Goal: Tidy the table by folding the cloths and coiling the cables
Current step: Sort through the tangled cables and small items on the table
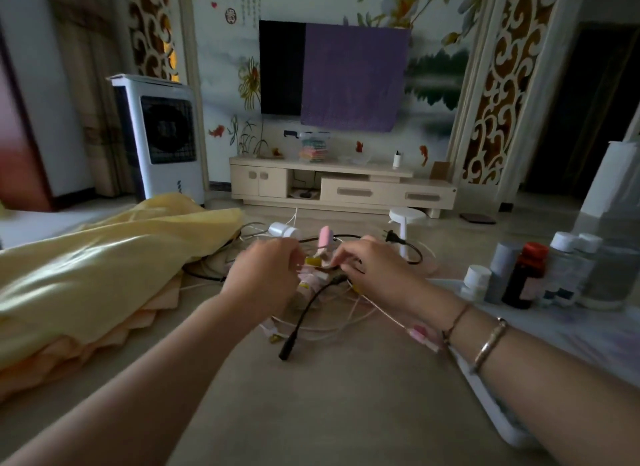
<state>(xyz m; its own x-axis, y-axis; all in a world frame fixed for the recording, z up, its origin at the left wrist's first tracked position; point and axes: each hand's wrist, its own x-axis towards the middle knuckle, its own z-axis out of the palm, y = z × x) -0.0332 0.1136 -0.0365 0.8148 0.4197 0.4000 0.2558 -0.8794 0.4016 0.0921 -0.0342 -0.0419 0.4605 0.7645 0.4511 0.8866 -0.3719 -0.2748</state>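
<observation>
Fingers first: the left hand [263, 275] is curled over the near end of a pale bundle of cables [311, 285], and the right hand [370, 268] pinches something small at the bundle's top, thumb and forefinger drawn together. Exactly what sits in that pinch is too blurred to tell. Both hands meet right over the bundle, so neither has to reach; the right looks better placed for the loose strands. The bundle's long axis runs near-to-far, tilting slightly right, with a pink plug [325, 238] standing up at its far end. A black cable [304, 320] droops from it toward the near side, its barrel end lying on the table [329, 413]. Thin white leads loop loosely around, still uncoiled by the look of it. To the left lies a heaped yellow cloth [104, 275], not yet folded. Bottles [526, 278] stand at right.
</observation>
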